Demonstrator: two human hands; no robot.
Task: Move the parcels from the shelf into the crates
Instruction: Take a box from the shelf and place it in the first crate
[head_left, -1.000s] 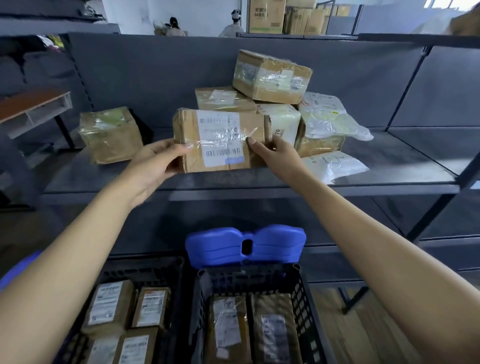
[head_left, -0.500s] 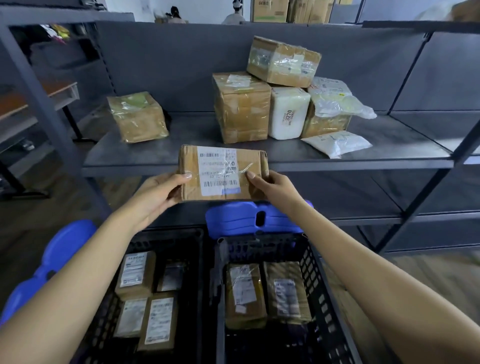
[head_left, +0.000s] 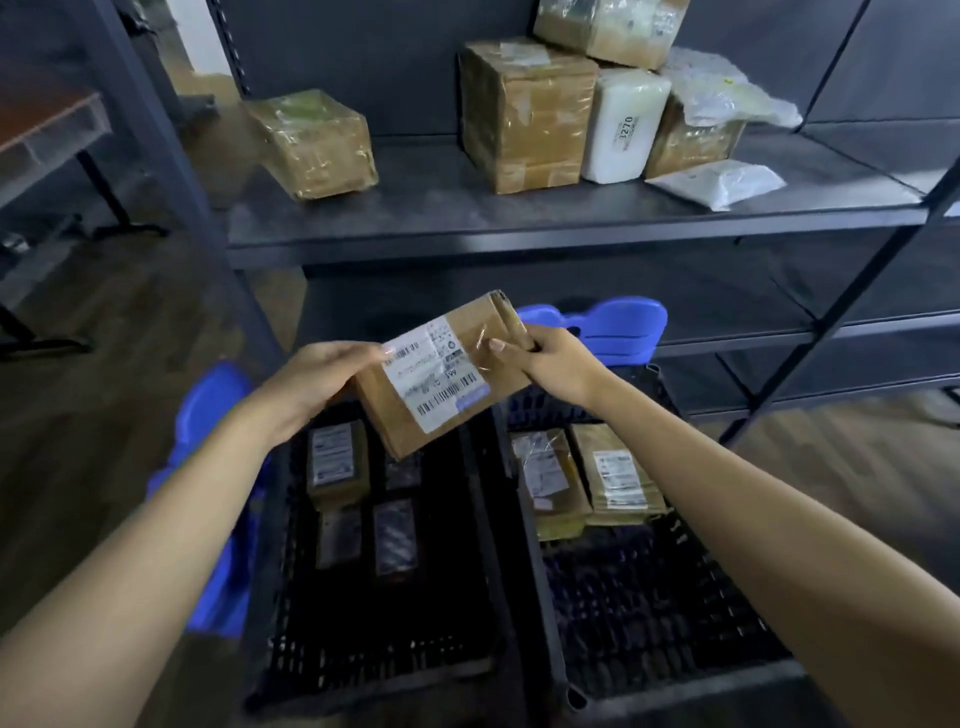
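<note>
Black plastic left crate (head_left: 363, 634): mesh-walled, standing on the floor below the shelf. Four small parcels lie flat in its far half. The far-left parcel (head_left: 337, 462) shows a white label; the others are too dim to read.
Right crate (head_left: 649, 597): the same black mesh, set side against side with the left crate. Two brown parcels (head_left: 550, 480) lie side by side at its far end, labels up.
Held parcel (head_left: 441, 374): a flat cardboard box, white label facing up. It is tilted with one corner dipping, in the air over the far end of the left crate.
Left hand (head_left: 317, 379): clamped on the box's left end, thumb on top at the label's edge, fingers hidden beneath.
Right hand (head_left: 556, 358): gripping the box's right end, thumb pressed on the taped top, fingers curled round the edge.
Shelf (head_left: 519, 223): grey metal. It carries a lone taped box (head_left: 317, 143) at the left and a cluster at the right: a tall brown box (head_left: 524, 114), a white parcel (head_left: 626, 124) marked 3270, and a flat white bag (head_left: 717, 182).
Blue plastic piece (head_left: 613, 327): just behind the right crate.
</note>
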